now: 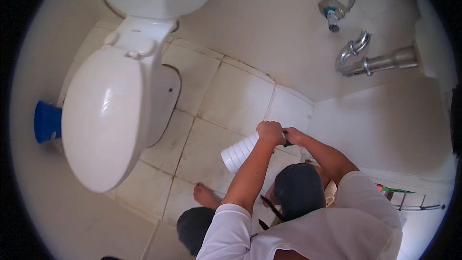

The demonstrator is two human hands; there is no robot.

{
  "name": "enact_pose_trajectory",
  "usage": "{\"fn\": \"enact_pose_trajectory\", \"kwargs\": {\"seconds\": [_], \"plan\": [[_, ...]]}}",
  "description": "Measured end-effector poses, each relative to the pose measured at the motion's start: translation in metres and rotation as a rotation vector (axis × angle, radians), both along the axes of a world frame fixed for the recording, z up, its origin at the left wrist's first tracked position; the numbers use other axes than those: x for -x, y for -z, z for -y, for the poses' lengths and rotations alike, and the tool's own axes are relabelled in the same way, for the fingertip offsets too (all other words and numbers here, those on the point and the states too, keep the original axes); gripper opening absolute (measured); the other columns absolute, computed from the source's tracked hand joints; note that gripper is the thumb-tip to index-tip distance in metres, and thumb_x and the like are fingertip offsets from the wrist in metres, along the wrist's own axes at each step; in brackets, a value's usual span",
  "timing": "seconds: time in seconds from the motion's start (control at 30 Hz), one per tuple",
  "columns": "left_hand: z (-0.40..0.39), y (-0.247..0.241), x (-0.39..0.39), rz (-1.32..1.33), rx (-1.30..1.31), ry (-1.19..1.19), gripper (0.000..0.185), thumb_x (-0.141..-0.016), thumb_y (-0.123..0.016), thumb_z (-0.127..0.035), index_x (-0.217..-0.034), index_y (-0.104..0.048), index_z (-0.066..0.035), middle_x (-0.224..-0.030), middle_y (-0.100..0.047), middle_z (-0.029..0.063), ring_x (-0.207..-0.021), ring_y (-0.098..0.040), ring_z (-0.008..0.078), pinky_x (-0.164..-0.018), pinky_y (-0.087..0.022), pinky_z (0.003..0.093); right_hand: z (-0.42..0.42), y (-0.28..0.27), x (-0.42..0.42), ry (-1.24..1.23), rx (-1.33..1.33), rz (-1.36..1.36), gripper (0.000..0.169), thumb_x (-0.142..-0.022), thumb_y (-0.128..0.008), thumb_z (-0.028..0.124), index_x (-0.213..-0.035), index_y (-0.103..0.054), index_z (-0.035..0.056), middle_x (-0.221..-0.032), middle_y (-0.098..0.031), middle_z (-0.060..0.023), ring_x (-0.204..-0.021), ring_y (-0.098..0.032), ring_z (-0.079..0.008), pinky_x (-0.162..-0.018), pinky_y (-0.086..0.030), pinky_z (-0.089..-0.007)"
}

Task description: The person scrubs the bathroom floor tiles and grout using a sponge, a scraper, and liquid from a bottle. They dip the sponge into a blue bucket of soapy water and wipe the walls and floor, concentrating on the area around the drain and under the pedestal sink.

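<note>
My left hand (270, 132) is closed around the upper end of a white ribbed cylindrical object (238, 153), possibly plastic, which slants down to the left above the tiled floor. Its exact kind is not clear. Close beside it, my right hand (295, 136) grips a small dark green item (287, 142). Fingers cover most of that item, so I cannot tell what it is or whether it joins the white object. Both hands are in front of my bent knees, near the wall corner.
A white toilet (108, 115) with its lid down stands at left, a blue bucket (48, 122) beyond it. A chrome drain trap (352, 61) and an angle valve (332, 21) project from the wall at upper right. My bare foot (205, 195) rests on the tiles (213, 144).
</note>
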State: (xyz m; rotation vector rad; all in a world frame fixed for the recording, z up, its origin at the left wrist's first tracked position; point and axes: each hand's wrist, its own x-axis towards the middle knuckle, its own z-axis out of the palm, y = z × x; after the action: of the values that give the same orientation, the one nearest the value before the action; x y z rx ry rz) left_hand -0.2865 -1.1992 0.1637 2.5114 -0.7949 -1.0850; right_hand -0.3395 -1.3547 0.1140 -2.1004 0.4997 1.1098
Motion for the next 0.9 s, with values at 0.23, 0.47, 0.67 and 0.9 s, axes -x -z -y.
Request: {"fn": "enact_pose_trajectory", "kwargs": {"seconds": [0.23,0.47,0.67,0.9], "plan": [[0.104,0.032,-0.013,-0.024,0.137,0.042,0.044,-0.061,-0.064,-0.038,-0.093,-0.067,-0.007,-0.094,-0.066,0.0116,-0.088,-0.064,0.0225,-0.074,-0.050,0.0320,0.122,0.169,0.081,0.010,0.489,0.383,0.059,-0.082,-0.054,0.025,-0.131,-0.031,0.0004,-0.131,-0.038,-0.0214,-0.124,-0.035,-0.0308,-0.103,-0.026,-0.0438],[0.033,0.047,-0.010,-0.038,0.113,-0.253,0.053,-0.063,-0.065,-0.043,-0.100,-0.063,-0.004,-0.094,-0.064,0.0147,-0.088,-0.062,0.0282,-0.076,-0.049,0.0377,0.072,0.148,0.023,-0.269,0.538,0.621,0.063,-0.085,-0.048,0.029,-0.135,-0.025,-0.0008,-0.141,-0.024,-0.0201,-0.132,-0.021,-0.0326,-0.107,-0.017,-0.0436],[0.019,0.039,-0.014,0.215,0.307,-0.493,0.050,-0.063,-0.069,-0.038,-0.095,-0.061,-0.001,-0.091,-0.063,0.0181,-0.085,-0.061,0.0317,-0.075,-0.049,0.0400,0.020,0.202,-0.023,0.129,0.016,0.862,0.068,-0.083,-0.052,0.036,-0.136,-0.027,0.0020,-0.140,-0.025,-0.0206,-0.132,-0.021,-0.0306,-0.106,-0.017,-0.0430],[-0.041,0.047,-0.040,0.181,0.787,-1.018,0.030,-0.070,-0.072,-0.013,-0.093,-0.056,-0.002,-0.090,-0.061,0.0109,-0.084,-0.060,0.0213,-0.077,-0.046,0.0316,0.130,0.181,-0.055,-0.108,0.660,0.887,0.073,-0.082,-0.055,0.039,-0.136,-0.024,0.0002,-0.141,-0.027,-0.0175,-0.132,-0.024,-0.0291,-0.107,-0.018,-0.0424]]}}
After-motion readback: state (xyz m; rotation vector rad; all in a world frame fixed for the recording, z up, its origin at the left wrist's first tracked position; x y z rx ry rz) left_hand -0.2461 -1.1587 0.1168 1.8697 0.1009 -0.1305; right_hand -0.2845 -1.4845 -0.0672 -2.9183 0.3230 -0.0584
